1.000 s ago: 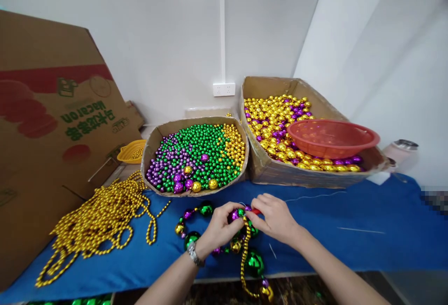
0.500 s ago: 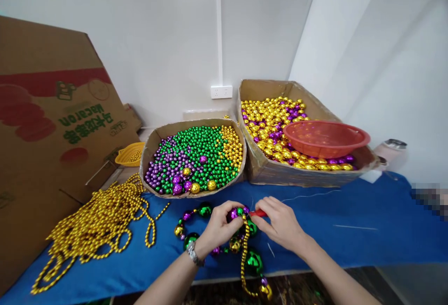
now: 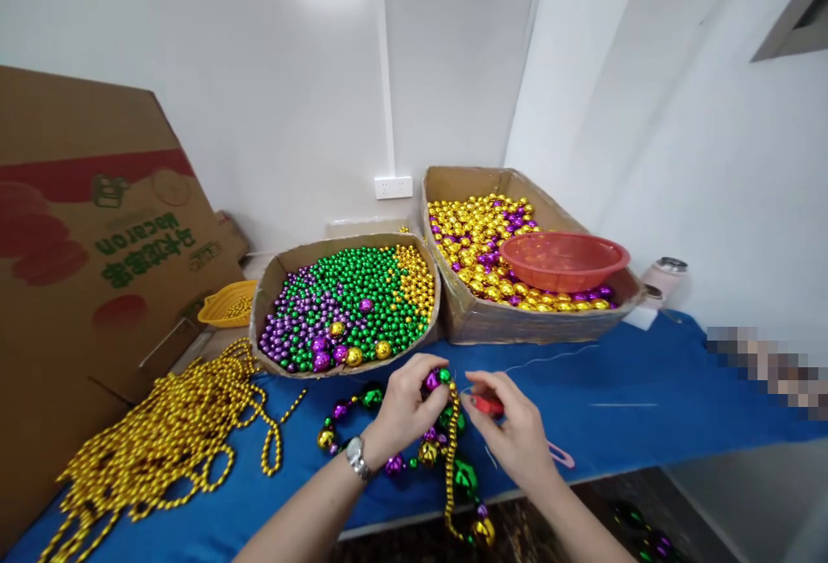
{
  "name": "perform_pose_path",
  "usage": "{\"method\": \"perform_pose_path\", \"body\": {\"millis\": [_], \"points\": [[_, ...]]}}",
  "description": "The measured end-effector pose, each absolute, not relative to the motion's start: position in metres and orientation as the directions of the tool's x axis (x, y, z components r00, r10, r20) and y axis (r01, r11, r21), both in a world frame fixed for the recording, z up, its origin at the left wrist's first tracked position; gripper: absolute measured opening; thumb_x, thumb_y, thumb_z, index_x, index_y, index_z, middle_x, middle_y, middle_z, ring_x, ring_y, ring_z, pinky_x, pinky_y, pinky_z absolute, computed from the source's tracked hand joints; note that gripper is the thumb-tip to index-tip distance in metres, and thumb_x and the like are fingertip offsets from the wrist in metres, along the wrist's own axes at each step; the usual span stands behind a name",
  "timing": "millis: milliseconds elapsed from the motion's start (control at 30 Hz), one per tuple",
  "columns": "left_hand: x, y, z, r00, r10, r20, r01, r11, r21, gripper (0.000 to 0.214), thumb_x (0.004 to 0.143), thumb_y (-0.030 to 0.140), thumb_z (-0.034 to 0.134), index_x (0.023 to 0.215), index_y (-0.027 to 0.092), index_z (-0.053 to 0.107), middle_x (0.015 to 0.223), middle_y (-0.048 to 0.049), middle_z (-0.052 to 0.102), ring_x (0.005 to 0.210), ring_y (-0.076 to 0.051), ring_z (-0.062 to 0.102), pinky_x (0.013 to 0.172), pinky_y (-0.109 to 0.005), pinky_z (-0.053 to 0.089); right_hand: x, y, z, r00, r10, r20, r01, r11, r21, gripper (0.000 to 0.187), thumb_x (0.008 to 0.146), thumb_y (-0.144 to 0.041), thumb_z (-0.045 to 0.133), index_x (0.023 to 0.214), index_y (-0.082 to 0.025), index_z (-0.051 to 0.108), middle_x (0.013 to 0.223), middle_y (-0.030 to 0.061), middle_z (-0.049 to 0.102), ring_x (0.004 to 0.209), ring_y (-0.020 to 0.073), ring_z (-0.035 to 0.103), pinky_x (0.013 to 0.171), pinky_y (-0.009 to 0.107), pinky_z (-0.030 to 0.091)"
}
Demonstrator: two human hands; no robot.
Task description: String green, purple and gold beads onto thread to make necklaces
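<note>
My left hand [image 3: 409,408], a watch on its wrist, pinches one end of a bead necklace [image 3: 464,478] of large and small green, purple and gold beads. From the pinch hangs a strand of small gold beads [image 3: 451,459], reaching past the table edge. Just to the right, my right hand [image 3: 514,429] curls its fingers around a small red tool [image 3: 486,406], mostly hidden, so its kind is unclear. Thin clear thread shows between the two hands. Beside the right wrist a pink loop [image 3: 561,455] sticks out; whether it belongs to the red tool, I cannot tell.
A box of small green, purple and gold beads [image 3: 349,304] stands ahead. Right of it, a bigger carton [image 3: 479,322] holds larger beads and a red basket [image 3: 562,263]. Gold bead strands [image 3: 161,434] lie left, near a yellow basket [image 3: 226,304]. A cup [image 3: 666,274] stands far right.
My right hand has drawn away from the beads, and the red tool now sits back within its fingers. My left hand keeps its pinch. The pink loop has come into sight; the view has shifted.
</note>
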State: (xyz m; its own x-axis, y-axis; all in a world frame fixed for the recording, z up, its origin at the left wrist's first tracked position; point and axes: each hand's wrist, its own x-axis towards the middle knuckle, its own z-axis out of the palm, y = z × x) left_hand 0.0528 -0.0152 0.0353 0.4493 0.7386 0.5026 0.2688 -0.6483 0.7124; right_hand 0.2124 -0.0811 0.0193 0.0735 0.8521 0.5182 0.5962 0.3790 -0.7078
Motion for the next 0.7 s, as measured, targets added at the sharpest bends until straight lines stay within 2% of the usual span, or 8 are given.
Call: {"method": "perform_pose_path", "body": {"millis": [100, 200, 300, 533, 600, 700], "points": [[0.049, -0.015, 0.042, 0.481, 0.675, 0.56, 0.269, -0.721, 0.638, 0.036, 0.077, 0.01, 0.05, 0.111, 0.02, 0.057, 0.105, -0.0072, 0.063, 0.097, -0.019, 0.06, 0.087, -0.034, 0.049, 0.205, -0.087, 0.012, 0.152, 0.887, 0.435, 0.547, 0.291, -0.785, 0.023, 0.085, -0.036, 0.057, 0.102, -0.021, 0.058, 0.093, 0.0058, 0.066, 0.082, 0.0193, 0.064, 0.071, 0.029, 0.051], [0.046, -0.017, 0.044, 0.563, 0.587, 0.583, 0.281, -0.798, 0.533, 0.039, 0.08, 0.011, 0.048, 0.118, 0.021, 0.054, 0.111, -0.0088, 0.06, 0.101, -0.019, 0.058, 0.088, -0.034, 0.049, 0.195, -0.091, 0.008, 0.216, 0.88, 0.423, 0.513, 0.266, -0.816, 0.021, 0.086, -0.037, 0.055, 0.098, -0.02, 0.059, 0.09, 0.0048, 0.067, 0.078, 0.0184, 0.064, 0.071, 0.028, 0.051], [0.042, -0.02, 0.043, 0.639, 0.517, 0.57, 0.315, -0.852, 0.418, 0.041, 0.083, 0.012, 0.046, 0.122, 0.021, 0.051, 0.114, -0.0099, 0.057, 0.103, -0.02, 0.057, 0.088, -0.034, 0.05, 0.191, -0.093, 0.006, 0.224, 0.86, 0.458, 0.54, 0.282, -0.793, 0.017, 0.089, -0.035, 0.051, 0.093, -0.021, 0.06, 0.083, 0.0031, 0.067, 0.073, 0.017, 0.063, 0.069, 0.026, 0.049], [0.037, -0.03, 0.051, 0.753, 0.44, 0.489, 0.404, -0.896, 0.184, 0.04, 0.087, 0.016, 0.043, 0.127, 0.019, 0.047, 0.111, -0.013, 0.058, 0.099, -0.023, 0.057, 0.083, -0.036, 0.052, 0.195, -0.102, 0.008, 0.16, 0.874, 0.459, 0.59, 0.289, -0.754, 0.018, 0.092, -0.033, 0.046, 0.097, -0.021, 0.058, 0.088, 0.0054, 0.066, 0.079, 0.0184, 0.062, 0.073, 0.028, 0.048], [0.037, -0.031, 0.052, 0.776, 0.43, 0.462, 0.413, -0.899, 0.143, 0.04, 0.088, 0.017, 0.043, 0.127, 0.019, 0.047, 0.109, -0.0128, 0.059, 0.095, -0.023, 0.058, 0.081, -0.037, 0.053, 0.196, -0.104, 0.011, 0.16, 0.888, 0.431, 0.585, 0.267, -0.766, 0.019, 0.092, -0.034, 0.046, 0.095, -0.021, 0.059, 0.087, 0.0052, 0.067, 0.078, 0.0187, 0.062, 0.072, 0.028, 0.048], [0.039, -0.029, 0.052, 0.774, 0.432, 0.464, 0.405, -0.9, 0.163, 0.039, 0.087, 0.016, 0.044, 0.126, 0.019, 0.047, 0.112, -0.0123, 0.059, 0.099, -0.023, 0.058, 0.084, -0.037, 0.053, 0.201, -0.103, 0.016, 0.146, 0.906, 0.397, 0.541, 0.263, -0.799, 0.021, 0.091, -0.036, 0.047, 0.095, -0.021, 0.06, 0.088, 0.0054, 0.067, 0.079, 0.0189, 0.062, 0.073, 0.029, 0.049]]}}
